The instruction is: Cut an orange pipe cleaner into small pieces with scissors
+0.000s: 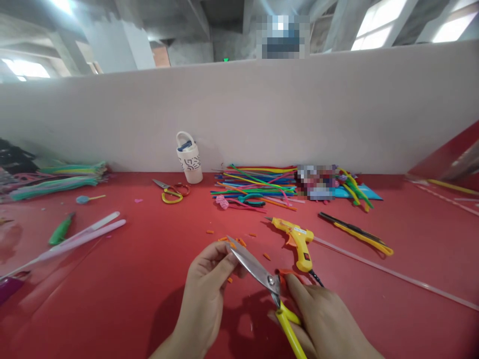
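My right hand (322, 319) grips yellow-handled scissors (262, 276), whose steel blades point up and left. My left hand (209, 281) is closed in a pinch at the blade tips, fingers pressed on something small and orange that I cannot make out. Small orange cut bits (243, 243) lie scattered on the red table (130, 289) just beyond the hands. A yellow glue gun (297, 242) lies right behind the scissors, nozzle pointing left.
A pile of coloured pipe cleaners (258, 184) lies by the white partition (262, 109). Also there: a white cup (190, 159), a second pair of scissors (169, 192), yellow-black tools (359, 234), a clear glue stick (392, 274), pale sticks (86, 234), a green tool (62, 230), more pipe cleaners (56, 179).
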A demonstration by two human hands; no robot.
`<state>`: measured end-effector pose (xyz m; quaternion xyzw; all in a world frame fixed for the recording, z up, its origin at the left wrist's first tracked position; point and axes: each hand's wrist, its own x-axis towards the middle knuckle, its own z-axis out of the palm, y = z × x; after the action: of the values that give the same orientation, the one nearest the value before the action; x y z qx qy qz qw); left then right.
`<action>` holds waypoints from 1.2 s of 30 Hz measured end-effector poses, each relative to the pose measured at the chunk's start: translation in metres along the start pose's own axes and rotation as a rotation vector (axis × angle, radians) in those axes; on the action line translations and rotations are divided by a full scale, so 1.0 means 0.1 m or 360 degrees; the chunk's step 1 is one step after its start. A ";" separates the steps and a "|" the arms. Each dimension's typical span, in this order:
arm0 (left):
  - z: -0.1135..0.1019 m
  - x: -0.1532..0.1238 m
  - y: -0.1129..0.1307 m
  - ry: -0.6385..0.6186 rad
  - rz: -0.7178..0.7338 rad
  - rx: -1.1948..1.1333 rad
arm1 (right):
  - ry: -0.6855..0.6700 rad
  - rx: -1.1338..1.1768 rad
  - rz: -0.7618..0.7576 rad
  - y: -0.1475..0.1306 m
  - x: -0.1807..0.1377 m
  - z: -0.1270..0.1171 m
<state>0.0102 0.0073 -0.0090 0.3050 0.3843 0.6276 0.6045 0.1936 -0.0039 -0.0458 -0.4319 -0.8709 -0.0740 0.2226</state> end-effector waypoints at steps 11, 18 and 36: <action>0.02 -0.01 0.03 -0.0007 -0.0011 -0.0037 | -0.0136 0.0063 0.0047 -0.01 -0.01 0.02; 0.01 0.01 0.07 -0.0047 -0.0002 0.0035 | -0.0080 0.0163 0.0041 -0.01 0.02 -0.02; -0.38 0.66 -0.02 -0.0403 -0.0779 0.0642 | -0.0066 0.0206 0.0302 0.07 0.08 -0.04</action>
<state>-0.0264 0.0689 -0.0356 0.3928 0.4843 0.3324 0.7076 0.1964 0.0048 -0.0388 -0.4985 -0.8335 0.0129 0.2380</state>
